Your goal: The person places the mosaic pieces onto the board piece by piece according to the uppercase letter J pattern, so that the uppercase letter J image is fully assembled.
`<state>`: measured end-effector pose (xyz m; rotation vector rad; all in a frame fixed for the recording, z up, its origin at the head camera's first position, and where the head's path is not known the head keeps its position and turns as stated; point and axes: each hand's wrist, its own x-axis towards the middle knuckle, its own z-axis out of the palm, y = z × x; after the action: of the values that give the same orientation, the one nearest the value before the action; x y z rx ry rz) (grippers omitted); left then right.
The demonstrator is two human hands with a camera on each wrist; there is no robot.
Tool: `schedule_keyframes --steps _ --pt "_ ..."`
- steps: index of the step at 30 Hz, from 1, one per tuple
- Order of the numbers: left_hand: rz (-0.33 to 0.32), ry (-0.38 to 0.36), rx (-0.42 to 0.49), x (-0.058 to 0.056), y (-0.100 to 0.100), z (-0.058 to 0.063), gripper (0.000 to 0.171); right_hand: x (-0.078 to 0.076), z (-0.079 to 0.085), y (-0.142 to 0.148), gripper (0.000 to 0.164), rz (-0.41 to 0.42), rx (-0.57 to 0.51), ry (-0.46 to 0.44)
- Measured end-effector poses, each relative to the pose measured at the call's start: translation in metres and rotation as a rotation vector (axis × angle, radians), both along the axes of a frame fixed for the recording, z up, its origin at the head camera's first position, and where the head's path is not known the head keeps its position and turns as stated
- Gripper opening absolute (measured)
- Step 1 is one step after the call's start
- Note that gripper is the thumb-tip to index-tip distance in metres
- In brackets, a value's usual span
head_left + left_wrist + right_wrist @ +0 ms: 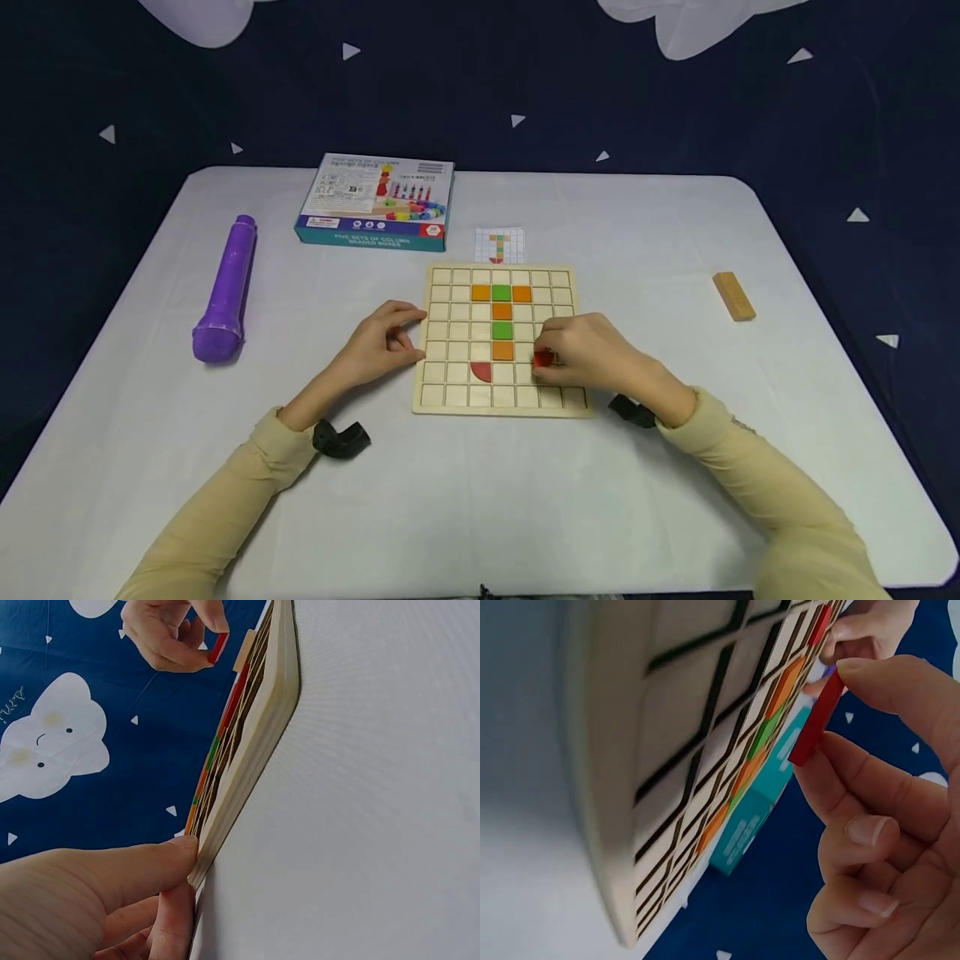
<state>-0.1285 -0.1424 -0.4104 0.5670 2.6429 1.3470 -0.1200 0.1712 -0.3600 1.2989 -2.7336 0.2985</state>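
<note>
A wooden grid board (456, 400) lies on the table with orange and green square tiles (502, 331) forming a T. Below the stem sits a red quarter-circle tile (481, 372). My left hand (373, 342) touches the board's left edge, thumb and index fingertip spread apart along it. Over the board's right side, my right hand (592, 354) pinches a red tile (819, 720) between thumb and fingers. That tile is held on edge, tilted, clear of the grid in the right wrist view. Fingers partly cover it in the head view.
Behind the board lies a small pattern card (510, 242) with a similar T printed on it. A toy box (375, 204) stands at the back, a purple microphone-shaped object (225, 296) at left, and a wooden block (734, 296) at right.
</note>
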Motion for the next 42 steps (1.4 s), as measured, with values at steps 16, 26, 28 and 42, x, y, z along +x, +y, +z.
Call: schedule_keyframes --steps 16,26,28,42 --pt "-0.006 -0.016 -0.001 0.000 0.002 0.002 0.056 0.007 -0.006 -0.042 0.012 0.024 0.111 -0.001" --pt "-0.009 -0.004 -0.002 0.000 0.003 0.003 0.056 0.006 -0.008 -0.048 0.009 0.016 0.122 0.006" --pt "-0.008 -0.004 0.002 0.000 0.002 0.004 0.056 0.005 -0.008 -0.049 0.009 0.019 0.123 0.007" --pt "-0.002 -0.006 0.007 0.001 0.000 0.002 0.056 0.007 -0.008 -0.052 0.012 0.022 0.137 -0.004"
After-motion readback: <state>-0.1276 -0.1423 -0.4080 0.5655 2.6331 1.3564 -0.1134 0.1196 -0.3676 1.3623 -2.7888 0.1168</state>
